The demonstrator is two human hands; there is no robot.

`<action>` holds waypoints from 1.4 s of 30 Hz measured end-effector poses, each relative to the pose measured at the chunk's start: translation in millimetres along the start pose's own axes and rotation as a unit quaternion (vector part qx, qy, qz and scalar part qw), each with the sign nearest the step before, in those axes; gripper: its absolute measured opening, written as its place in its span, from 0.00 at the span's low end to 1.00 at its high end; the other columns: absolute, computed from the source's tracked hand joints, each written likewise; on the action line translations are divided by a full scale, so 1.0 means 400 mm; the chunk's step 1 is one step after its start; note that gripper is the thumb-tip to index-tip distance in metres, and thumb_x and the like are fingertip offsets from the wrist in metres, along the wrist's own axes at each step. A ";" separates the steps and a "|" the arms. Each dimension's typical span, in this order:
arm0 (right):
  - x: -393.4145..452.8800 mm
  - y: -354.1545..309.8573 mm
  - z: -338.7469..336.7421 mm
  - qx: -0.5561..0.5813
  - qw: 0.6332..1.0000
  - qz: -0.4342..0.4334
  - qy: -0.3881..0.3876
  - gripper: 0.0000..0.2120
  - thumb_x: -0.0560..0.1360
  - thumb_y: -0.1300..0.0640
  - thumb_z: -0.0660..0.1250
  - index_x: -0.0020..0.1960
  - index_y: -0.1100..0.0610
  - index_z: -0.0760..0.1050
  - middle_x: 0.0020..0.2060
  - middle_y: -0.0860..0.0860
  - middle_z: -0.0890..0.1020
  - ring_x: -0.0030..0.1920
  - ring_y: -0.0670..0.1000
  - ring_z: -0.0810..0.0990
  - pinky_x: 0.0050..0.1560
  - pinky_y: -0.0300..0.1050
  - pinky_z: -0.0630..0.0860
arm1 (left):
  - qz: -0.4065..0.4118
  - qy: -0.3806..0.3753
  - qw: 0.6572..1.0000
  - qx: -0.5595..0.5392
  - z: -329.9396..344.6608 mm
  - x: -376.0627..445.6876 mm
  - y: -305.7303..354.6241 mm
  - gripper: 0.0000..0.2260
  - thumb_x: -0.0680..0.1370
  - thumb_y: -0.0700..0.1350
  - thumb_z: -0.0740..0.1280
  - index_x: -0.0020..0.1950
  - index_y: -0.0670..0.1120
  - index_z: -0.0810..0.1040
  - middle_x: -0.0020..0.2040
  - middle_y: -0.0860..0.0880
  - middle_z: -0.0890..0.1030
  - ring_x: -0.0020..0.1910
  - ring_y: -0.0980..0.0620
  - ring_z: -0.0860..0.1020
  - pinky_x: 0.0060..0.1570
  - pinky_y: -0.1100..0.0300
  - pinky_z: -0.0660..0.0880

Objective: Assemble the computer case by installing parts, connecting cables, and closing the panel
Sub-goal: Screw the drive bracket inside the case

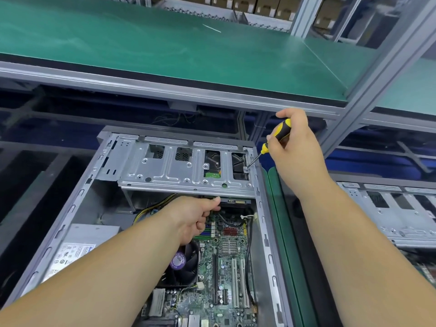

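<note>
An open grey computer case [77, 197] lies on its side before me, its green motherboard [226, 274] exposed. A silver drive cage [179, 168] spans the far end. My right hand [297, 147] grips a yellow and black screwdriver [278, 135], whose tip sits on a screw [246, 169] at the cage's right edge. Below the cage's front lip, my left hand [195, 218] has its fingers curled round something dark; the thumb points at the hard drive's connector edge [236, 202]. What it holds is hidden.
A power supply [77, 246] with a white label fills the case's left side. A CPU fan [186, 265] sits under my left forearm. A second open case [389, 208] lies at the right. A green-topped shelf [165, 43] on an aluminium frame overhangs the bench.
</note>
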State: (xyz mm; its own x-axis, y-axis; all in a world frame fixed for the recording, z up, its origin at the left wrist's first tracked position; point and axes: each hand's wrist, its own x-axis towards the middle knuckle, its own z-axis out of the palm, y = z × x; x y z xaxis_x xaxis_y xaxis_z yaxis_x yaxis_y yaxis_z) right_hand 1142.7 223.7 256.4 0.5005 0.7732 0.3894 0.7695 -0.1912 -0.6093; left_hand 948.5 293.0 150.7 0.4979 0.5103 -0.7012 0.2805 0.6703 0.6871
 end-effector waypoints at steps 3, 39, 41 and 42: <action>0.007 -0.006 -0.001 -0.012 1.000 -0.011 -0.019 0.15 0.79 0.57 0.65 0.61 0.45 0.64 0.41 0.48 0.77 0.41 0.50 0.77 0.41 0.53 0.78 | 0.000 -0.005 1.000 0.004 0.000 0.001 0.001 0.11 0.78 0.48 0.70 0.49 0.40 0.81 0.28 0.53 0.65 0.27 0.58 0.59 0.24 0.68 0.59; 0.096 -0.058 -0.026 -0.196 0.977 -0.053 -0.067 0.09 0.81 0.44 0.60 0.54 0.48 0.74 0.34 0.43 0.78 0.36 0.47 0.74 0.35 0.45 0.68 | 0.006 -0.018 1.000 0.014 0.001 0.010 0.006 0.11 0.79 0.48 0.69 0.48 0.39 0.80 0.30 0.52 0.63 0.27 0.57 0.57 0.25 0.68 0.58; 0.098 -0.056 -0.025 -0.189 0.978 -0.043 -0.078 0.10 0.81 0.44 0.58 0.51 0.48 0.73 0.37 0.45 0.82 0.37 0.48 0.75 0.36 0.45 0.70 | 0.006 -0.018 1.000 0.016 0.001 0.008 0.007 0.11 0.79 0.48 0.69 0.48 0.39 0.80 0.30 0.52 0.63 0.27 0.57 0.57 0.26 0.67 0.58; 0.098 -0.054 -0.025 -0.177 0.980 -0.041 -0.080 0.09 0.81 0.46 0.58 0.51 0.48 0.74 0.41 0.47 0.81 0.38 0.50 0.76 0.38 0.45 0.71 | 0.006 -0.018 1.000 0.016 0.002 0.007 0.008 0.11 0.79 0.48 0.69 0.48 0.39 0.80 0.30 0.52 0.63 0.28 0.57 0.57 0.27 0.67 0.58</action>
State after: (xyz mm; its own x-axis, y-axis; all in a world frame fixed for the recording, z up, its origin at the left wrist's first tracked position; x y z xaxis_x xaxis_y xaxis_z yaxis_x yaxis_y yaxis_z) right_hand 1149.7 252.2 291.9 0.3838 0.8744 0.2969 0.9084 -0.2997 -0.2916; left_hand 951.2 296.1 151.0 0.5307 0.4985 -0.6855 0.2998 0.6461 0.7019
